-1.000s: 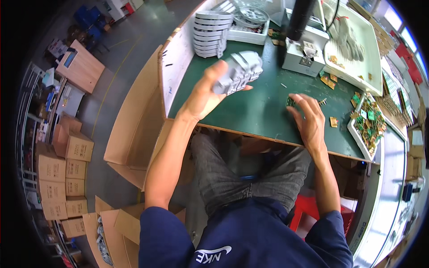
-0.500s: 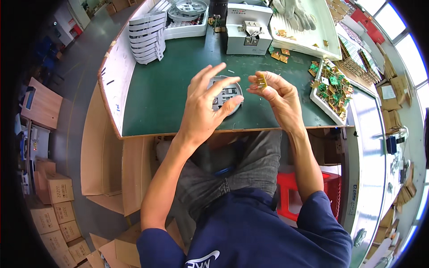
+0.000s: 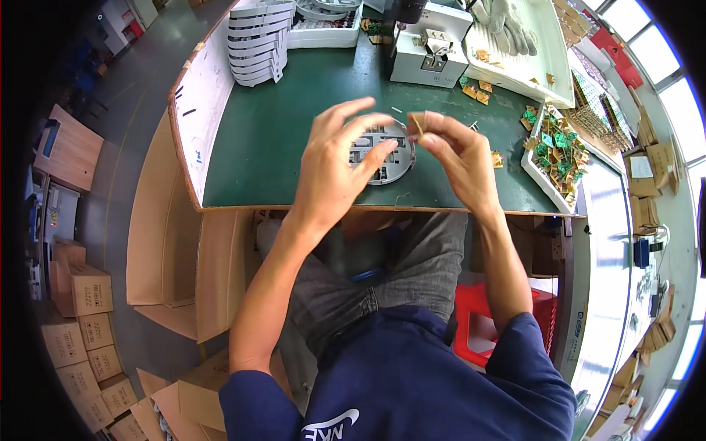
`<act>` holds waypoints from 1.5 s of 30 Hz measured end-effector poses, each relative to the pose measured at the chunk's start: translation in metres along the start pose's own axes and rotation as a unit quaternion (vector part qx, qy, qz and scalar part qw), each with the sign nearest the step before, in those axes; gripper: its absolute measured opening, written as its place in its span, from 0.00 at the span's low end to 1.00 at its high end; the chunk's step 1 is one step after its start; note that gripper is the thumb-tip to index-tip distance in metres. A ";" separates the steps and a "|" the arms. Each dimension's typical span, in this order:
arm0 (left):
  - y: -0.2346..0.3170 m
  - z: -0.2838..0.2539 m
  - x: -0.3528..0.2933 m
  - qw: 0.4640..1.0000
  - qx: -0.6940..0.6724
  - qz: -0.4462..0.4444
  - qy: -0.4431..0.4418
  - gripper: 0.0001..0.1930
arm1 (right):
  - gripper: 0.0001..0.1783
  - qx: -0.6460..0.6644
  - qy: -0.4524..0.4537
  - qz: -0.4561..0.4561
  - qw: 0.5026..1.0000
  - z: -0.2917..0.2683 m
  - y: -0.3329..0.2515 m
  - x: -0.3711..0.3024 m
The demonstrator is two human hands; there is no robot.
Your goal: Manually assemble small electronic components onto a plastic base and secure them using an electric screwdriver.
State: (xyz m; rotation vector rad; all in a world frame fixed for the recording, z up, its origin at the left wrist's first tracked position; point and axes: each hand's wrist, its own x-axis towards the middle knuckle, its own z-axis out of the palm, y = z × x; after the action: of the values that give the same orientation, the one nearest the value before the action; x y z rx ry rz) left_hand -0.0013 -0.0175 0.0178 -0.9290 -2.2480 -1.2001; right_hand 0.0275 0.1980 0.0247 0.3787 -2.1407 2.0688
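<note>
Near the front edge of the green surface [image 3: 268, 140] lies a round grey housing [image 3: 391, 167], partly hidden by the spread, released left hand [image 3: 327, 165]; the right hand [image 3: 465, 163] pinches a small board [image 3: 417, 126]. Past the left edge, cartons [image 3: 91, 290] are stacked.

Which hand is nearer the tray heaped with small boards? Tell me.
Right: the right hand is left of the tray; the left hand is farther left, beside the round grey part.
</note>
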 end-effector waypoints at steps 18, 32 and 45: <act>-0.012 0.010 -0.021 0.993 0.043 -0.094 -0.047 0.53 | 0.15 -0.439 -0.052 -0.184 0.878 0.026 0.019 0.049; -0.011 0.010 -0.021 0.993 0.056 -0.091 -0.052 0.48 | 0.18 -0.425 -0.043 -0.159 0.890 0.020 0.005 0.033; -0.012 0.009 -0.021 0.993 0.063 -0.088 -0.043 0.48 | 0.08 -0.464 -0.097 -0.254 0.843 0.016 0.015 0.051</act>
State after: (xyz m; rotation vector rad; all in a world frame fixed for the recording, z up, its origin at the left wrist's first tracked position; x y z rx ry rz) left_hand 0.0043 -0.0218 -0.0071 -0.7606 -2.4873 -1.0942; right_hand -0.0241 0.1779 0.0234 0.8860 -2.4666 0.6072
